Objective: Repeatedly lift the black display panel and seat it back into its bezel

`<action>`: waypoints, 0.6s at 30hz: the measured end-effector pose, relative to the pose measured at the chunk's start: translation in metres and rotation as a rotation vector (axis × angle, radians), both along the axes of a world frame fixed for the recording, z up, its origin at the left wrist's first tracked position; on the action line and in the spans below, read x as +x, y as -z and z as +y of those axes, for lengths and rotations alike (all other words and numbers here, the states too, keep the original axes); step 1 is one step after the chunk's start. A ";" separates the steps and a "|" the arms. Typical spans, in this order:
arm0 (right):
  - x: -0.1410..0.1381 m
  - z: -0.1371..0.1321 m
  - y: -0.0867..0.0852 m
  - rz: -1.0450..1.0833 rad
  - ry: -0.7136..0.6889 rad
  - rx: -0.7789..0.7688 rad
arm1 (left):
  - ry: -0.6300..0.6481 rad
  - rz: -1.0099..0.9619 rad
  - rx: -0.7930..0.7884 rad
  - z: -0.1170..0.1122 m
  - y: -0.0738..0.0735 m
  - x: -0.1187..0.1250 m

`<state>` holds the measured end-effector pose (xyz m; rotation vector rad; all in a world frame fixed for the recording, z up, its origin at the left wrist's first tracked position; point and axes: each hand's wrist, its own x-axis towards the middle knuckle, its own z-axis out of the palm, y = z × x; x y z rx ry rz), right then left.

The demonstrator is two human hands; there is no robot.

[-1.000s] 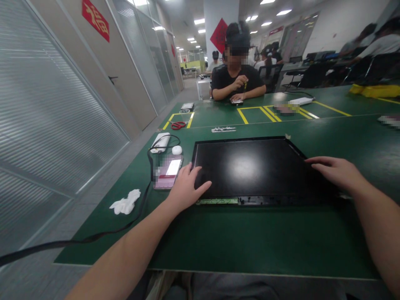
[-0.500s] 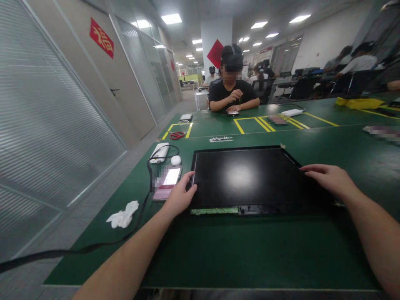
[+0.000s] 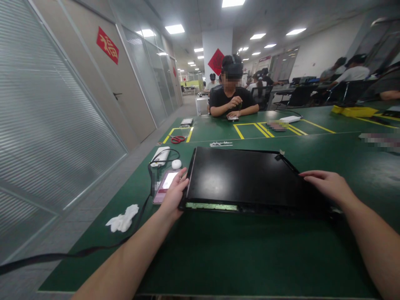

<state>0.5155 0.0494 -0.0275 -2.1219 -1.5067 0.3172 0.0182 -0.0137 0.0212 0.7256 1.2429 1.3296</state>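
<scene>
A black LCD screen panel (image 3: 240,177) in a thin black frame lies in front of me, with a green circuit strip (image 3: 211,206) along its near left edge. My left hand (image 3: 175,191) grips the left edge, which looks tilted up, with the thumb at the edge and part of the fingers hidden. At the right edge, my right hand (image 3: 331,187) is closed, its fingertips pinching the rim. Right beside my left hand lies a phone (image 3: 165,187) with a lit screen.
On the green table (image 3: 250,254), a crumpled white tissue (image 3: 123,218), a black strap (image 3: 84,252), a white power bank (image 3: 160,156) and a white earbud case (image 3: 176,164) lie to the left. Red-handled scissors (image 3: 178,139) lie farther back. A person (image 3: 233,100) sits opposite, handling a small device.
The left side of the LCD screen panel has risen and shifted slightly left with my left hand. The reflection on the screen has slid left. My right hand stays at the right edge.
</scene>
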 end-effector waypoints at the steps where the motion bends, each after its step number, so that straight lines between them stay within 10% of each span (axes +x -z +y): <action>1: 0.001 0.000 0.001 0.000 -0.001 0.002 | -0.003 -0.026 -0.017 -0.001 -0.001 0.001; 18: 0.008 0.005 0.005 -0.036 0.009 -0.009 | 0.149 0.282 0.163 -0.003 0.012 0.000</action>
